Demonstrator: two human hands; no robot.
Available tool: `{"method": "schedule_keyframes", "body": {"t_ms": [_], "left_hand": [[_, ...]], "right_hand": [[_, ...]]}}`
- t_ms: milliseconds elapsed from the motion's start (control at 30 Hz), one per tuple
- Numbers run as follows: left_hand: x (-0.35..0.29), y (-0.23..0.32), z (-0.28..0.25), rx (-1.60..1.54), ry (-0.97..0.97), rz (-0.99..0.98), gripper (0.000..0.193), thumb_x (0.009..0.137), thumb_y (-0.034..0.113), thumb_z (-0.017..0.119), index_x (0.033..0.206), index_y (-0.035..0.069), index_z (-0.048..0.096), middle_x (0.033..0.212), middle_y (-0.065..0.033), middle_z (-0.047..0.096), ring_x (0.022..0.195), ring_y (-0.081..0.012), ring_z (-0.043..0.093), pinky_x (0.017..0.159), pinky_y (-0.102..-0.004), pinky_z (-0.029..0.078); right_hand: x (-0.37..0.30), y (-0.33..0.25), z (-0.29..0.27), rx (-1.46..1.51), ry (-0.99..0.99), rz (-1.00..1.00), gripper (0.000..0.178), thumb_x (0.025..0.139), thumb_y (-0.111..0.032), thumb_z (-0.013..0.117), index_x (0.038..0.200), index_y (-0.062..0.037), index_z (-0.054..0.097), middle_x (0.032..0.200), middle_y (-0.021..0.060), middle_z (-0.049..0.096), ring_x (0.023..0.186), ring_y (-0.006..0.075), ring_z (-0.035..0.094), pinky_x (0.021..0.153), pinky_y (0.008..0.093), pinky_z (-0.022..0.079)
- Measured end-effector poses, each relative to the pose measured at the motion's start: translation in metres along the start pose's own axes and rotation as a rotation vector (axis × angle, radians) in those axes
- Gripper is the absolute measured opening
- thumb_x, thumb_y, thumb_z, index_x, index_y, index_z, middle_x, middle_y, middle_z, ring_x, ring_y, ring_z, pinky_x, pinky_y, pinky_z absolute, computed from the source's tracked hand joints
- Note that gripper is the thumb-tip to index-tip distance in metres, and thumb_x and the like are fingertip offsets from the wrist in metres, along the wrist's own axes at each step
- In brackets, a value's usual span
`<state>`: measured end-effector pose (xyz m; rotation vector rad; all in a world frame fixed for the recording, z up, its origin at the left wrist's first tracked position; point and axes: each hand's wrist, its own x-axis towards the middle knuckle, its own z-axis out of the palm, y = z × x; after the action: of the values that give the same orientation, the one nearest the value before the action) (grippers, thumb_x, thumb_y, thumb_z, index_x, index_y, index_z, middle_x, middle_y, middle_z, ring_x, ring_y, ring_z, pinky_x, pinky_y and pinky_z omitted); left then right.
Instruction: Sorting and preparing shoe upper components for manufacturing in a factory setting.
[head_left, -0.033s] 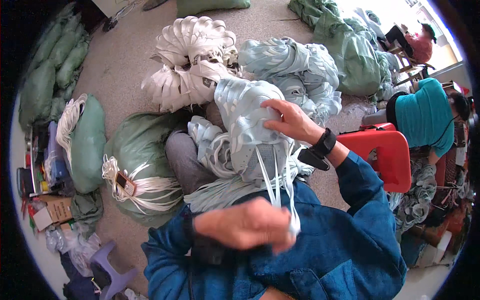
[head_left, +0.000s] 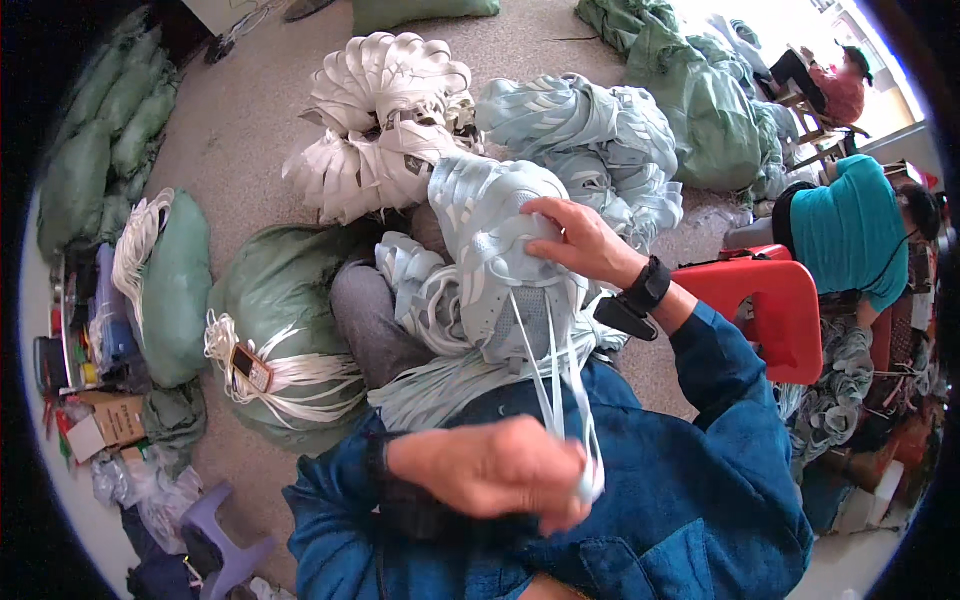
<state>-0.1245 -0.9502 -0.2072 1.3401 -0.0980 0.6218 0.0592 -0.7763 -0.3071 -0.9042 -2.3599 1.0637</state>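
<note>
A pale blue shoe upper [head_left: 500,235] lies across my lap, with more pale uppers stacked behind it. My right hand [head_left: 590,238] grips it from the right side, fingers and thumb pressing on its mesh top. Several white shoelaces [head_left: 552,375] run from the upper toward my body. Their ends are in my left hand [head_left: 495,470], a closed fist somewhat smeared by motion in front of my chest. Under the upper, a bundle of loose white laces [head_left: 430,388] spreads over my lap. A coil of pale laces and uppers [head_left: 415,290] sits just left of it.
Beyond my knees stand piles of white uppers [head_left: 385,130] and pale blue uppers [head_left: 590,130]. A green sack [head_left: 285,270] at left bears white laces and a mobile phone [head_left: 252,368]. A red plastic chair [head_left: 790,320] and a person in teal [head_left: 845,230] are at right.
My left hand has moved slightly downward, toward my body, with the laces in it. My right hand and the upper stay in place.
</note>
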Motion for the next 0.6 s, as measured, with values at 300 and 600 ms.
{"method": "schedule_keyframes", "body": {"t_ms": [300, 600], "left_hand": [[-0.003, -0.015, -0.001, 0.12, 0.237, -0.259, 0.021, 0.101, 0.015, 0.053, 0.088, 0.0, 0.061, 0.081, -0.0082, 0.064, 0.079, -0.0251, 0.063, 0.084, -0.0375, 0.047], [-0.003, -0.022, -0.003, 0.253, 0.287, -0.19, 0.028, 0.101, 0.021, 0.054, 0.083, 0.0, 0.058, 0.075, -0.0091, 0.058, 0.073, -0.0233, 0.059, 0.069, -0.0355, 0.045]], "right_hand": [[-0.017, -0.015, -0.022, -0.065, 0.185, -0.221, 0.027, 0.084, -0.009, 0.069, 0.11, -0.0047, 0.064, 0.108, 0.0123, 0.062, 0.1, 0.0306, 0.059, 0.086, 0.039, 0.048], [-0.059, -0.019, -0.015, -0.325, 0.006, -0.231, 0.021, 0.075, -0.003, 0.069, 0.095, -0.0046, 0.065, 0.103, 0.01, 0.06, 0.101, 0.0321, 0.056, 0.091, 0.0417, 0.045]]}}
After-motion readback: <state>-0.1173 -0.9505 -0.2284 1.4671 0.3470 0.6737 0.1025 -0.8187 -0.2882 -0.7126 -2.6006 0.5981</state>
